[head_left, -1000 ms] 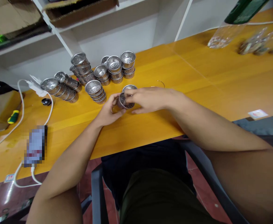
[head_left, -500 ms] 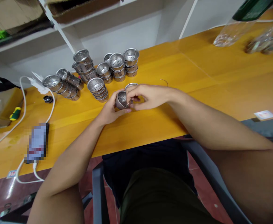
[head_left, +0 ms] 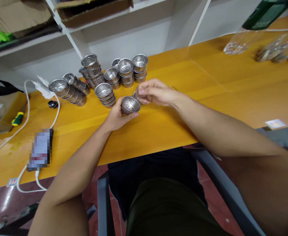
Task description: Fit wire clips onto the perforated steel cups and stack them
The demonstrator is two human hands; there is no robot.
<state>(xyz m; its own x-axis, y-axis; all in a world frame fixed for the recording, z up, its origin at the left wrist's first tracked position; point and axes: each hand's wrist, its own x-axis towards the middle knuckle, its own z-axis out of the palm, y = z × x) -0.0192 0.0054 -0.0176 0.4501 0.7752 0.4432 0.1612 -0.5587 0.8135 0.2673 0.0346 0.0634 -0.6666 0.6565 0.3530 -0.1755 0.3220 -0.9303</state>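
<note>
My left hand (head_left: 116,118) grips a small perforated steel strainer cup (head_left: 130,105), tilted with its mouth facing up and right, just above the yellow table (head_left: 207,85). My right hand (head_left: 155,92) hovers right of the cup with its fingers curled and pinched together; what they hold is hidden. A second steel cup (head_left: 135,95) is partly hidden under that hand. A thin wire ring (head_left: 172,87) lies on the table behind the right hand.
Several stacks of the same strainer cups (head_left: 125,72) stand at the table's back, with toppled stacks (head_left: 68,90) to the left. A phone (head_left: 40,149), a white cable (head_left: 26,108) and a screwdriver (head_left: 17,118) lie at the left. Clear bags (head_left: 264,46) sit far right.
My right hand has lifted off the cup and moved up and right, fingers pinched. The left hand keeps the cup, now uncovered and showing its holed inside.
</note>
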